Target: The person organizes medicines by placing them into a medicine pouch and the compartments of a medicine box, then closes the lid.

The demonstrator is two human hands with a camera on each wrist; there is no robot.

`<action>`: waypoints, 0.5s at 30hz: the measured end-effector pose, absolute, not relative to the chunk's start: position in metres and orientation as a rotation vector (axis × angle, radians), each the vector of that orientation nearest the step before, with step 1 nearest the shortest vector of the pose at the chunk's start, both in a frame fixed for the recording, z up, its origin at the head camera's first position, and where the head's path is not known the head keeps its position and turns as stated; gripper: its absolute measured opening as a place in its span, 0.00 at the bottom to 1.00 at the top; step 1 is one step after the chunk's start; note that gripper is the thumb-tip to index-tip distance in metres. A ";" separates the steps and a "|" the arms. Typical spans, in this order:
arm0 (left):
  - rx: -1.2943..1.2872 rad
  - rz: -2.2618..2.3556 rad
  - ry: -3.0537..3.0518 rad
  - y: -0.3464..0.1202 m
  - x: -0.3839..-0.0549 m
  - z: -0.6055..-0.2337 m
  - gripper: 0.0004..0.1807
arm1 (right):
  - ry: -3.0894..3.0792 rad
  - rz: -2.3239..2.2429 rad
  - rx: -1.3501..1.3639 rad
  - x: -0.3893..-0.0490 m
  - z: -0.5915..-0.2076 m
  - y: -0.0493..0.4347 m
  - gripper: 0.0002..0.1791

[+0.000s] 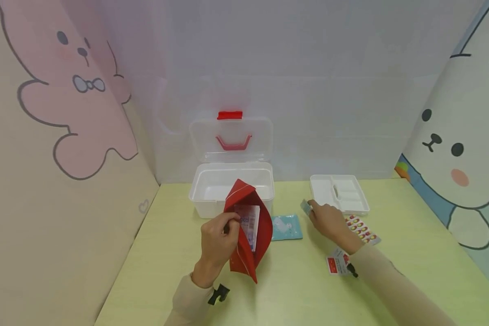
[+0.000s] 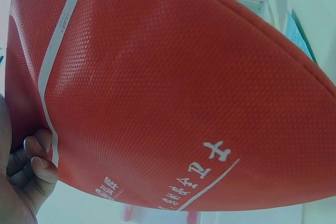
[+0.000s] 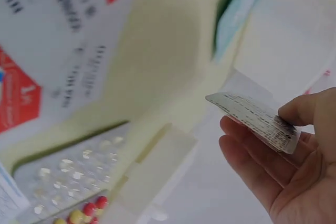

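My left hand [image 1: 217, 240] grips the edge of a red fabric pouch [image 1: 266, 228], with fingers curled over it. The pouch's mouth gapes, and a white packet with purple print [image 1: 250, 222] stands inside. White lettering runs along the pouch [image 2: 157, 87] in the left wrist view. Over the table to the right, my right hand [image 1: 330, 222] pinches a small, flat, pale packet [image 3: 257, 119] with dense print between thumb and fingers. A teal packet [image 1: 287, 227] lies between the hands. Beside the right wrist is a blister pack of red and yellow capsules [image 1: 364, 230].
Behind the pouch stands a white plastic box [image 1: 205, 209], its clear lid [image 1: 203, 136] raised. A white divided tray [image 1: 323, 188] sits at the back right. A red-and-white printed packet [image 1: 337, 262] lies under the right forearm. Side walls flank the yellow table [image 1: 159, 271].
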State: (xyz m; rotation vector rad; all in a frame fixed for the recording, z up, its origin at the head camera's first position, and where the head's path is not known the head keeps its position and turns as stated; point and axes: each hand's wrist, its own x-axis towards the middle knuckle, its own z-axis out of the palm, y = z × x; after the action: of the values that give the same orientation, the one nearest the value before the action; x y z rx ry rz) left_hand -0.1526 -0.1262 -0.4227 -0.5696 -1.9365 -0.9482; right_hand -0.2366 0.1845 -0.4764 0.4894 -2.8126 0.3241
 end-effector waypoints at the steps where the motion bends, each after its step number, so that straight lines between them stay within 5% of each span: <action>1: -0.570 -0.948 -1.936 -0.126 -0.153 -0.423 0.09 | -2.786 0.334 0.496 -0.236 -0.473 0.184 0.16; 15: -0.554 -0.933 -1.953 -0.126 -0.151 -0.422 0.09 | -2.471 0.524 0.561 -0.225 -0.429 0.176 0.15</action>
State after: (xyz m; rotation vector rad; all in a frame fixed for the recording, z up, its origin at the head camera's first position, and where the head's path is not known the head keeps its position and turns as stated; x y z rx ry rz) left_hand -0.1513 -0.1256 -0.4222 -0.5540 -1.9526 -0.9332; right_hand -0.2247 0.1758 -0.4286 0.5614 -2.4706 0.5235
